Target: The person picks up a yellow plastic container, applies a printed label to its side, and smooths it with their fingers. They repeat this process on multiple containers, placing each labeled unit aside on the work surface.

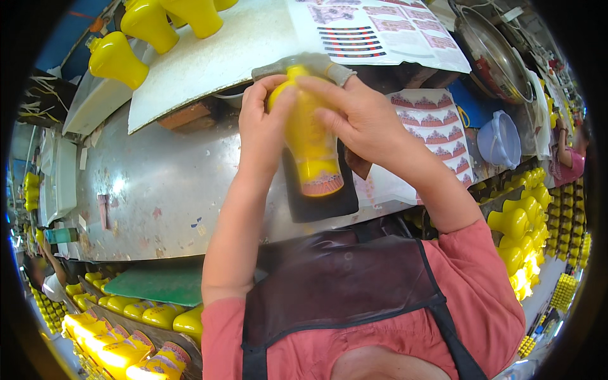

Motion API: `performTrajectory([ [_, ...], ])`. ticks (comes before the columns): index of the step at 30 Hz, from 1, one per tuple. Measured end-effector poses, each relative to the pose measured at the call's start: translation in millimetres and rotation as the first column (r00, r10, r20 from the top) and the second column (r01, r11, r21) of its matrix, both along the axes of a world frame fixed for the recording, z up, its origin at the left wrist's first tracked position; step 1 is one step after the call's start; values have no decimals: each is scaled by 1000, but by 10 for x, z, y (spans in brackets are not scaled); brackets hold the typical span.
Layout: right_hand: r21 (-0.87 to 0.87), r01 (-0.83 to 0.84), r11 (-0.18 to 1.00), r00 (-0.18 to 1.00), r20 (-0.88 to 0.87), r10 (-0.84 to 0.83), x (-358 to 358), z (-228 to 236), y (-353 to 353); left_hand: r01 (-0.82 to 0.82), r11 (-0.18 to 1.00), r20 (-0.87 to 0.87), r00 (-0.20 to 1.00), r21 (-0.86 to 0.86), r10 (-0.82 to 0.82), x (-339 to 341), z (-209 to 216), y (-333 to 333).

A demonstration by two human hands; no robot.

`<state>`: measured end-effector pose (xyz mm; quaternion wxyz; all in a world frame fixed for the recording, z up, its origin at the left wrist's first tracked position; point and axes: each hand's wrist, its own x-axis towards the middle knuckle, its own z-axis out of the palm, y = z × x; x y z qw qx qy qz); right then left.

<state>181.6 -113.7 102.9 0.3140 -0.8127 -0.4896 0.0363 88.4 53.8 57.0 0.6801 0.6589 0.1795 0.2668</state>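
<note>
A glossy yellow vase (pixel 311 152) lies tilted on a black pad (pixel 320 211), its narrow neck away from me and its base toward me. A pink patterned decal band (pixel 322 184) runs around the base, and fainter print shows on the body. My left hand (pixel 266 111) is closed around the vase's left shoulder, thumb on top. On the other side, my right hand (pixel 354 114) holds the right shoulder, its fingers reaching across the upper body, partly smeared by motion. Beyond the neck is a greyish, blurred cloth-like thing (pixel 272 68).
Several yellow vases (pixel 117 60) stand on a white board (pixel 183 79) at the back left. Printed decal sheets (pixel 380 31) lie behind and at right (pixel 437 130). A lavender bucket (pixel 499 140) stands far right. Yellow vases fill racks (pixel 158 315) below the metal table (pixel 158 190). Other people are at both edges.
</note>
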Motion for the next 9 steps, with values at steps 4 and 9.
performTrajectory([
  [4,-70,10,998,999,51,-6,-12,36,28,12,993,23,1000,-115,-10,91,-52,12],
  [9,-85,2,996,998,62,4,-8,48,48,1,995,56,998,-103,5,79,-147,28],
])
